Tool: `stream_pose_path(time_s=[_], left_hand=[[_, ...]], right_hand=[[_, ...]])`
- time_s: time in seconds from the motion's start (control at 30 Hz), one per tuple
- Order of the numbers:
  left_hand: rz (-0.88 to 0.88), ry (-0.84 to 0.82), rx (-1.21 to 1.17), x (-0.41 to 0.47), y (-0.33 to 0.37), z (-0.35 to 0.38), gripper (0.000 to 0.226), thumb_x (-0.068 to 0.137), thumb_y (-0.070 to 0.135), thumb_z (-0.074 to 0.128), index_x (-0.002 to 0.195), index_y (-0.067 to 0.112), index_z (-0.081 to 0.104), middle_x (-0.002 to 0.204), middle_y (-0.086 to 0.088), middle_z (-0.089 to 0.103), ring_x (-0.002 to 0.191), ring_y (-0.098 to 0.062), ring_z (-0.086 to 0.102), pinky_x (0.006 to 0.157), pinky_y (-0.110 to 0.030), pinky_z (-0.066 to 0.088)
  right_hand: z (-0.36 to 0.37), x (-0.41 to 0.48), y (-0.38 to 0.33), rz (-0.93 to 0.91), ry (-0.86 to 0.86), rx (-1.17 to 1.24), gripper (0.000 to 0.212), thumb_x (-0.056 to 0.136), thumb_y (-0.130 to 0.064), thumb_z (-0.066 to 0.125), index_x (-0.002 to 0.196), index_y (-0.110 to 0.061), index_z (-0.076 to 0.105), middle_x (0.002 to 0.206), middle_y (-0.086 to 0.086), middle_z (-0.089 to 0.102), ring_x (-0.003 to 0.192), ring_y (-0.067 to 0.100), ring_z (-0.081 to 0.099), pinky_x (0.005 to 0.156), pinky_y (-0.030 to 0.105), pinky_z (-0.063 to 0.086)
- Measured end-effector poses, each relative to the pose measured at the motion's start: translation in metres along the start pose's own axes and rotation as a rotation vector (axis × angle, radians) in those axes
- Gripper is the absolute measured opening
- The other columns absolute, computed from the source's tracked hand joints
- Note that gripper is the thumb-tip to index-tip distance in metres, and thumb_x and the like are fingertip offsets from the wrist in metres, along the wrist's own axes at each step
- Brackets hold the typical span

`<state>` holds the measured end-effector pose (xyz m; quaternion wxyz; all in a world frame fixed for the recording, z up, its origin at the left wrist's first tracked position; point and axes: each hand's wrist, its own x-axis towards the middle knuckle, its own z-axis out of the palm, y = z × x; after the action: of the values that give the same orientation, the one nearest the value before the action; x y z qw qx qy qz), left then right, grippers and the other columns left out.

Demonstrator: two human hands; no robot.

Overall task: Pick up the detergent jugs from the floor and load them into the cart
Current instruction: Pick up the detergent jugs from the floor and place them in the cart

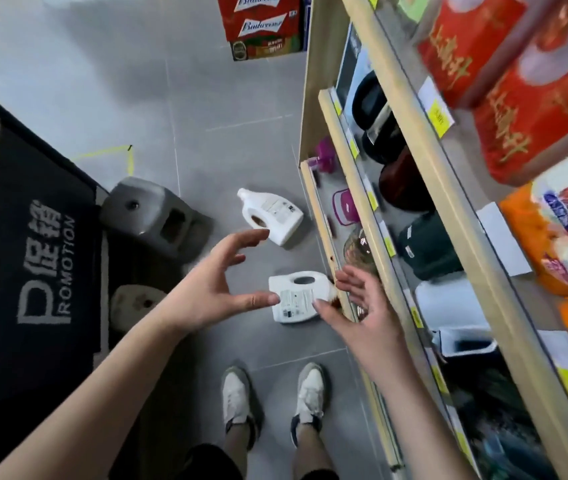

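Observation:
Two white detergent jugs lie on their sides on the grey tiled floor. The near jug [295,296] lies just ahead of my feet, close to the shelf's base, its label facing up. The far jug [272,216] lies farther out, cap pointing up-left. My left hand [213,289] hovers over the left side of the near jug with fingers spread and empty. My right hand [352,306] hovers over its right side, fingers relaxed, holding nothing. No cart shows clearly in this view.
A wooden shelf unit [372,216] full of goods runs along the right. A black promotion mat [33,258] and a grey plastic base [158,220] lie at the left. Red beer cartons [262,26] stand far ahead. My white shoes [272,396] are below.

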<state>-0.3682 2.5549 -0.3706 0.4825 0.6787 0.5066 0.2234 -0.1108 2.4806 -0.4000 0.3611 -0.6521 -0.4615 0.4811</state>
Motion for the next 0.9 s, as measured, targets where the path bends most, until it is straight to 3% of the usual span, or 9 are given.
stream_pose_path(time_s=[0.1,0.2,0.33,0.43,0.57,0.63,0.73,0.9], left_hand=[[-0.038,-0.028,-0.009,0.027,-0.049,0.019,0.095,0.070,0.061,0.086,0.150,0.024,0.050,0.152,0.017,0.054,0.144,-0.003,0.048,0.121,-0.041,0.042],[-0.061,-0.067,0.001,0.054,-0.101,0.043,0.098,0.068,0.062,0.085,0.150,0.023,0.050,0.152,0.016,0.054,0.143,0.001,0.047,0.120,-0.034,0.041],[-0.037,-0.202,0.129,0.093,-0.180,0.081,0.098,0.072,0.065,0.085,0.153,0.024,0.047,0.151,0.012,0.052,0.140,-0.001,0.047,0.118,-0.027,0.039],[0.003,-0.281,0.252,0.128,-0.251,0.112,0.099,0.071,0.064,0.086,0.152,0.023,0.047,0.146,0.013,0.051,0.133,-0.001,0.046,0.115,-0.021,0.036],[0.013,-0.360,0.356,0.172,-0.356,0.153,0.097,0.074,0.051,0.090,0.154,0.021,0.045,0.140,0.014,0.046,0.124,0.007,0.037,0.104,0.001,0.021],[0.016,-0.404,0.394,0.193,-0.406,0.174,0.098,0.074,0.051,0.090,0.154,0.018,0.045,0.148,0.008,0.049,0.136,-0.006,0.042,0.110,-0.007,0.022],[0.034,-0.468,0.453,0.222,-0.465,0.204,0.107,0.069,0.065,0.087,0.154,0.015,0.045,0.154,-0.004,0.051,0.143,-0.022,0.046,0.119,-0.026,0.030],[-0.022,-0.524,0.505,0.253,-0.526,0.244,0.119,0.057,0.080,0.078,0.154,0.020,0.044,0.153,-0.005,0.049,0.141,-0.026,0.047,0.120,-0.039,0.039]], right_hand=[[0.022,0.022,0.049,0.101,0.050,0.065,0.065,0.080,-0.025,0.089,0.135,-0.033,0.054,0.131,-0.018,0.064,0.118,-0.009,0.060,0.098,0.006,0.044],[0.052,0.046,0.106,0.175,0.092,0.108,0.064,0.081,-0.030,0.088,0.135,-0.032,0.054,0.131,-0.014,0.064,0.120,-0.006,0.060,0.109,0.023,0.047],[0.109,0.083,0.193,0.258,0.198,0.082,0.077,0.068,-0.064,0.083,0.134,-0.039,0.051,0.133,-0.010,0.064,0.125,0.005,0.061,0.109,0.036,0.049],[0.149,0.114,0.265,0.297,0.275,0.005,0.078,0.075,-0.049,0.087,0.141,-0.027,0.051,0.136,-0.002,0.062,0.126,0.014,0.060,0.108,0.041,0.050],[0.190,0.157,0.369,0.366,0.407,-0.048,0.076,0.079,-0.037,0.089,0.141,-0.015,0.052,0.136,0.006,0.061,0.125,0.022,0.060,0.107,0.043,0.049],[0.207,0.173,0.418,0.448,0.474,-0.055,0.079,0.078,-0.042,0.089,0.142,-0.012,0.052,0.136,0.008,0.062,0.125,0.025,0.060,0.108,0.045,0.049],[0.225,0.191,0.476,0.557,0.589,-0.032,0.094,0.069,-0.066,0.084,0.141,-0.014,0.054,0.136,0.008,0.063,0.124,0.029,0.061,0.106,0.045,0.052],[0.233,0.214,0.537,0.717,0.663,-0.017,0.087,0.085,-0.050,0.081,0.151,-0.006,0.046,0.150,0.019,0.051,0.139,0.034,0.049,0.107,0.037,0.041]])
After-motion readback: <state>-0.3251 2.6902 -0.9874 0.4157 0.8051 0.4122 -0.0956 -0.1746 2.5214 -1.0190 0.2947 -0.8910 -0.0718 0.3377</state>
